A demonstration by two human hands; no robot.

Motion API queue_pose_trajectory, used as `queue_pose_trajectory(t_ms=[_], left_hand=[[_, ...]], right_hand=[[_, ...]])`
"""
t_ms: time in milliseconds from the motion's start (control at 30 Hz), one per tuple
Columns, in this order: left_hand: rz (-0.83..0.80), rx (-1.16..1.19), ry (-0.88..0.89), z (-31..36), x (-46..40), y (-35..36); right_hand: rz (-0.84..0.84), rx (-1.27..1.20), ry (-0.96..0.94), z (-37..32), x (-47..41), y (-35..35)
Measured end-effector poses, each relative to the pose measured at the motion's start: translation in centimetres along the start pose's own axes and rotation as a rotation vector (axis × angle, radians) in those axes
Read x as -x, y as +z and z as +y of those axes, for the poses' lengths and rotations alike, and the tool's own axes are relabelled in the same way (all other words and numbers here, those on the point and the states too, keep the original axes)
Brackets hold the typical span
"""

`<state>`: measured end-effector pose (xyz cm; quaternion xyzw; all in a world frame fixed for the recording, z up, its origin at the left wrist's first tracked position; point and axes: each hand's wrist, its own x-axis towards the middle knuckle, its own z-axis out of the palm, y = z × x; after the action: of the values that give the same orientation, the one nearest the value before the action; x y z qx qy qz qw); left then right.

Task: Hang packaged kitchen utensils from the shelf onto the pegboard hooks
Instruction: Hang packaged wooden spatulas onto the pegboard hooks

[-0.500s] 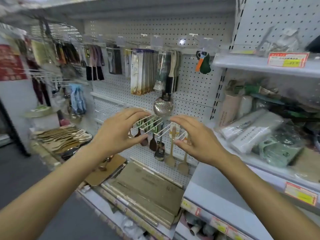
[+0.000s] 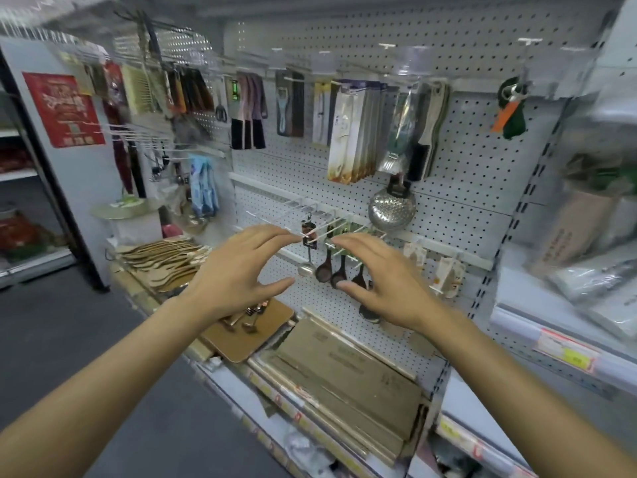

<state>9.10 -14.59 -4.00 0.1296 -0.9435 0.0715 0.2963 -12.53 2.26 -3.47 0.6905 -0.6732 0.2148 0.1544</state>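
Packaged utensils (image 2: 331, 267) are already hanging on the white pegboard hooks (image 2: 310, 224), while more are lying on the shelf (image 2: 241, 391) below. We are holding our left hand (image 2: 238, 270) and right hand (image 2: 382, 281) open, grasping nothing; next we are wanting each package's hole lined up squarely with 1 hook tip.

pegboard (image 2: 465, 174): white, regular grid of dark holes. hooks (image 2: 320, 222): white wire. hanging ladles (image 2: 339, 270): dark brown bowls, one small silver ladle (image 2: 306, 269) beside them. skimmer (image 2: 391, 210): silver, perforated, black handle. poster (image 2: 63, 110): red, pale print. wooden spoons (image 2: 162, 260): tan. flat boards (image 2: 344, 367): khaki-brown. price tag (image 2: 565, 350): pink-red with yellow patch. floor (image 2: 69, 326): dark grey.
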Motion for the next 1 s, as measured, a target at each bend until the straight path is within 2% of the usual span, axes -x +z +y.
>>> queue_pose_trajectory(t_ms=[300,600,1000], left_hand=[[-0.04,0.018,-0.025,-13.3,5.5,-1.1],[-0.084,-0.024,-0.092,-22.8,9.7,-0.1],[-0.153,-0.122,-0.232,-36.6,10.4,5.4]], right_hand=[[-0.047,-0.047,-0.048,-6.2,-8.7,8.9],[-0.134,-0.127,-0.144,-10.2,-17.7,16.3],[-0.203,-0.186,-0.284,-8.8,-31.8,29.2]])
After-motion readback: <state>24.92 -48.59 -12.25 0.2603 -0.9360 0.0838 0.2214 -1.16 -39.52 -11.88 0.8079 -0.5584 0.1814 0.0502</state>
